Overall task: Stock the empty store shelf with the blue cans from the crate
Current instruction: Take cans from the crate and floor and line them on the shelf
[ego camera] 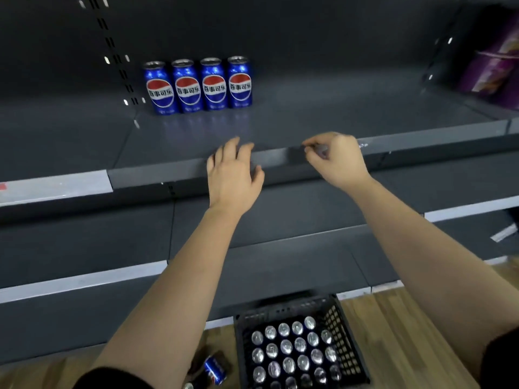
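Several blue cans (pixel 198 85) stand upright in a row at the back left of the dark grey shelf (pixel 337 113). My left hand (pixel 233 175) hovers over the shelf's front edge with relaxed, spread fingers and holds nothing. My right hand (pixel 337 158) is beside it at the same edge, fingers curled in toward the thumb, with no can in it. Below on the floor stands a black plastic crate (pixel 349 349) filled with several cans (pixel 286 346), seen by their silver tops.
Lower grey shelves (pixel 84 248) step out below the stocked one. Purple packages (pixel 494 66) sit on the neighbouring shelf at the far right. One blue can (pixel 214 370) lies on the wooden floor (pixel 398 332) left of the crate.
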